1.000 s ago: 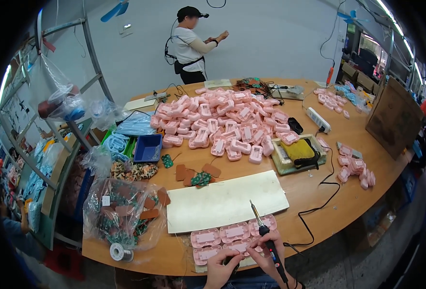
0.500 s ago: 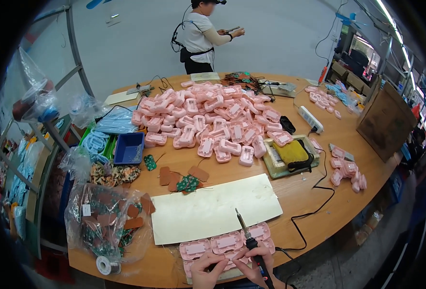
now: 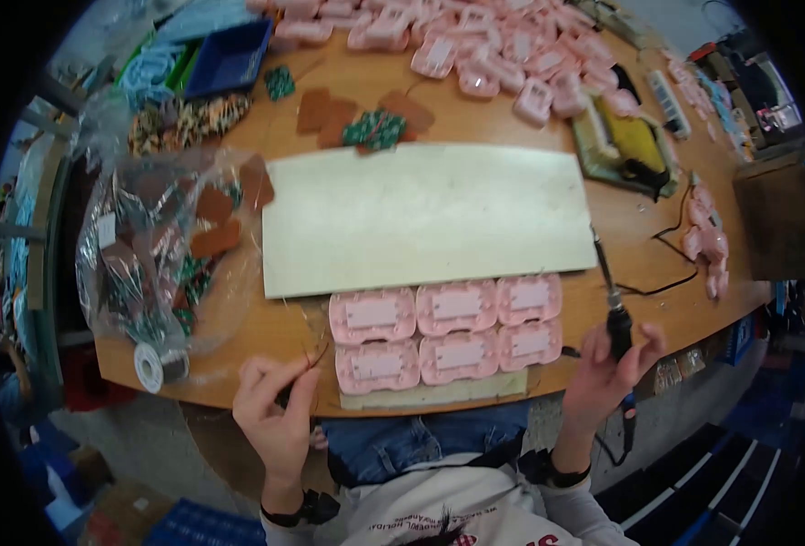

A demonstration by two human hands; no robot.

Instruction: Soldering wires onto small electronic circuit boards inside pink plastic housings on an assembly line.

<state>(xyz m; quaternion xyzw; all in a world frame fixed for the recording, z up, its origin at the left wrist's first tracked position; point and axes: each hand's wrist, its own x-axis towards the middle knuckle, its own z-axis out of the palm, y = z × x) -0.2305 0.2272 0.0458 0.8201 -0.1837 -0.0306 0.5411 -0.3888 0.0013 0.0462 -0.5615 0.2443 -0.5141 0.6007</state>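
My right hand (image 3: 603, 375) holds a soldering iron (image 3: 619, 332) with its metal tip pointing up, at the right end of the white board (image 3: 425, 218). My left hand (image 3: 275, 405) is at the table's front edge, thumb and fingers pinching a short thin wire (image 3: 319, 355), dark and reddish. Between my hands lie several pink plastic housings (image 3: 457, 308) in two rows, open side up, each with a pale rectangle in its middle. They rest on a pale strip (image 3: 439, 398) along the table edge. Neither hand touches them.
A clear plastic bag (image 3: 161, 246) of green circuit boards and brown pieces lies left, with a solder spool (image 3: 150, 366) before it. Behind the board are green circuit boards (image 3: 375, 130), a blue tray (image 3: 230, 59) and heaped pink housings (image 3: 475, 45). A yellow sponge (image 3: 634, 141) sits right.
My hands have moved apart: the left to the left with the wire, the right to the right with the soldering iron. The view has tilted down, showing my lap.
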